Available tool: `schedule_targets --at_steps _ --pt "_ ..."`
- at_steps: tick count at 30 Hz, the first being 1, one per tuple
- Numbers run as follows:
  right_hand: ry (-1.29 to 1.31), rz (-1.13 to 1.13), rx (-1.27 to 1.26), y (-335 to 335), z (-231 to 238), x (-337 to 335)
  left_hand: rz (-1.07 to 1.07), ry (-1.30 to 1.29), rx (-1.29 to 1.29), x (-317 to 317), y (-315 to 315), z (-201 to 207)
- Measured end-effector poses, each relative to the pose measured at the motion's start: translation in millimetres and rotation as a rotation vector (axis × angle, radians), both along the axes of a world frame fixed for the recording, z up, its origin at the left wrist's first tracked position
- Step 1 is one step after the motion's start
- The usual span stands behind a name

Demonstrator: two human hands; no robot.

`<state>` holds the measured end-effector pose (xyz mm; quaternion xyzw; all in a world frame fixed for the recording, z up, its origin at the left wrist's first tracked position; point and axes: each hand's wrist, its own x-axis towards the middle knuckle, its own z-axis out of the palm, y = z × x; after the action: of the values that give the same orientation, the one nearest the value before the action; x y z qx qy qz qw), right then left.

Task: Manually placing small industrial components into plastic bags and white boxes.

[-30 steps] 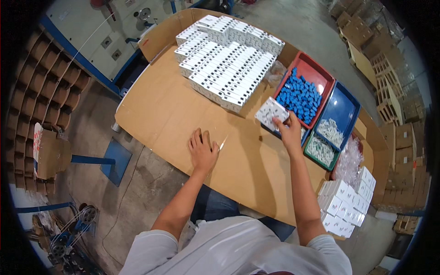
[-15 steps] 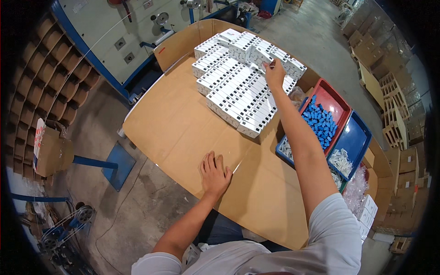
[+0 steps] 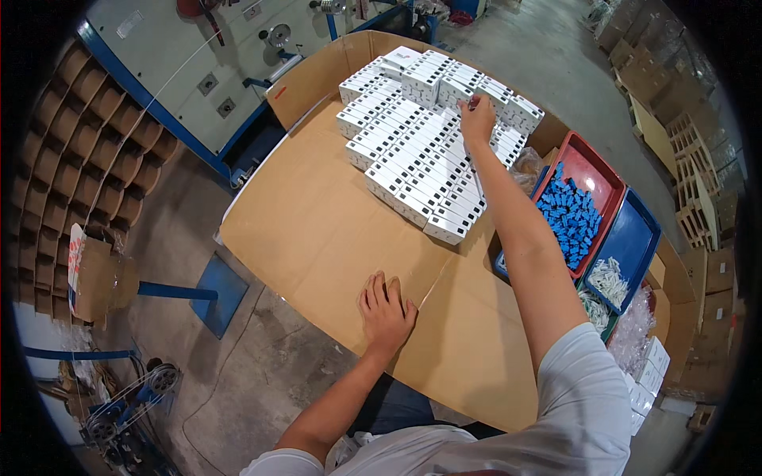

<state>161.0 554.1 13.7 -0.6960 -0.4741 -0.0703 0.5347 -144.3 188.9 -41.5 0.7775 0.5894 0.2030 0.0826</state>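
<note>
The right hand bends its fingers over the white boxes, upper middle of the frame — whether they grip one, I cannot tell. The left hand, empty, spreads on the worktop, centre. The rows look well built up, boxes too many to count; loose blue pieces remain in one red tray — beside one blue tray, right.

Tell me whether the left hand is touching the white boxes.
No, the left hand rests on the brown cardboard surface, apart from the white boxes.
</note>
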Motion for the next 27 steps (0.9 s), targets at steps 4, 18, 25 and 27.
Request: schedule_targets --at_steps 4,18,25,27 --pt "0.063 0.042 -0.042 2.5 2.0 0.2 0.007 0.000 0.016 -0.7 -0.8 -0.3" --pt "-0.029 -0.054 -0.006 -1.4 -4.1 -0.8 0.015 0.014 0.011 -0.7 -4.6 -1.0" --pt "0.142 -0.027 0.081 -72.9 20.4 -5.3 -0.027 -0.003 -0.017 5.5 -6.4 3.0" --pt "0.217 0.050 0.217 -118.4 35.0 -35.1 0.004 0.002 0.019 2.4 -7.0 3.0"
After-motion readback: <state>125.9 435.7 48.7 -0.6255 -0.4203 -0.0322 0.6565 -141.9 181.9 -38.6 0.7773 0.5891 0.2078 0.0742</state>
